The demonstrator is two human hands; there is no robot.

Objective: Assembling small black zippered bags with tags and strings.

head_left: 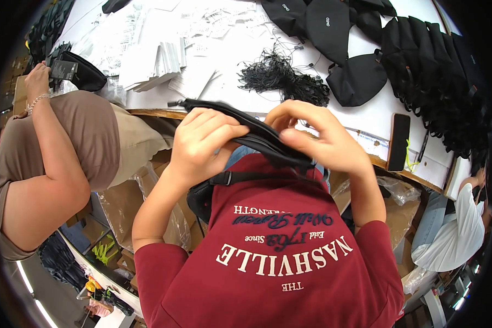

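Observation:
Between my hands, just in front of my waist, is a slim black zippered pouch (263, 141), tilted with its right end lower. My left hand (202, 139) is closed on its left part, the fingers folded over the top edge. At the right part, my right hand (314, 131) grips the edge, with the thumb near the opening and the fingers curled behind. What lies inside the pouch is hidden. A black strap with a buckle (221, 178) runs across my waist below it; whether it joins the pouch I cannot tell.
On the white table (224, 90) lie a heap of black cords (281, 76), stacked paper tags (164, 65), several black bags (328, 27) and a phone (398, 142) at the near edge. Left, a co-worker's hand (37, 82) holds a black pouch. Cardboard boxes (117, 208) stand below.

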